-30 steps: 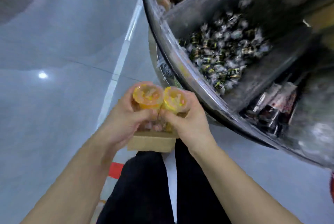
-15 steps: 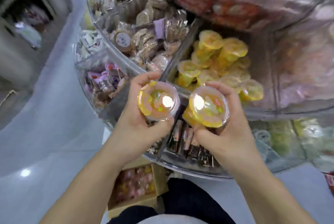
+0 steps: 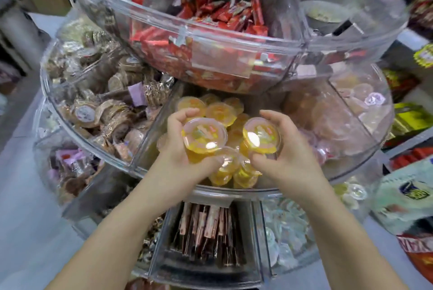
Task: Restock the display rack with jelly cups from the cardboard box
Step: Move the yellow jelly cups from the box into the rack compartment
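Note:
My left hand (image 3: 180, 149) grips a yellow jelly cup (image 3: 203, 136) with a clear lid. My right hand (image 3: 285, 151) grips a second jelly cup (image 3: 261, 136) of the same kind. Both hands are over the middle-tier compartment of the clear round display rack (image 3: 234, 192), where several yellow jelly cups (image 3: 219, 110) lie piled; two more cups (image 3: 234, 170) sit just below my thumbs. The cardboard box is out of view.
The upper tier (image 3: 210, 39) with red wrapped snacks overhangs the jelly compartment. Brown wrapped biscuits (image 3: 105, 107) fill the compartment to the left, pink jelly cups (image 3: 337, 121) the one to the right. Snack sticks (image 3: 206, 226) fill the lower tier. Bagged goods (image 3: 412, 191) stand at the right.
My view has lifted from the floor and box to the rack. Both hands have carried their jelly cups up and forward, from above the box to over the yellow jelly compartment.

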